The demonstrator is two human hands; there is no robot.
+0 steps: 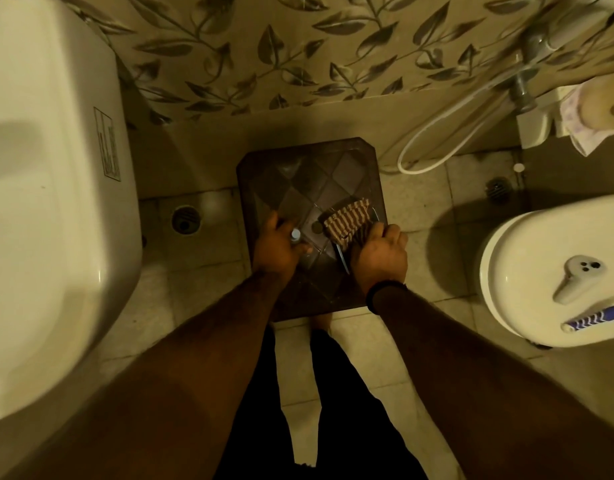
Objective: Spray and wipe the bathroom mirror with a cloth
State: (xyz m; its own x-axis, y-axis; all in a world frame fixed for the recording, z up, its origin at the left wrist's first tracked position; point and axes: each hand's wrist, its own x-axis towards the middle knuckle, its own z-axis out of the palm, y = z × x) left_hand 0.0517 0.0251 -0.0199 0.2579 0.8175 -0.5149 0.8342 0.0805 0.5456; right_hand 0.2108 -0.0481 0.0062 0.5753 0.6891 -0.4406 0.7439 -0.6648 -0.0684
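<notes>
- A white basin (49, 202) filled the far left, well apart from the dark brown stool (310, 230) at the centre of the floor.
- A round floor drain (185, 219) sat just left of the stool.
- The left hand (276, 249) was over the stool's near-left part, fingers curled around a small bottle (295, 234) of which only the pale cap showed.
- The striped cloth (348, 220) lay on the stool's right side, bunched, its near end pinched in the right hand (380, 258).
- A thin round rim (341, 259) showed under the cloth on the stool; whether it was the mirror could not be told.
- A black band (385, 296) circled the right wrist.
- A white hose (433, 147) looped on the floor right of the stool.
- A white toilet lid (540, 271) stood far right of the stool, with a grey handle-shaped object (575, 277) and a blue-and-white tube (596, 318) lying on it.
</notes>
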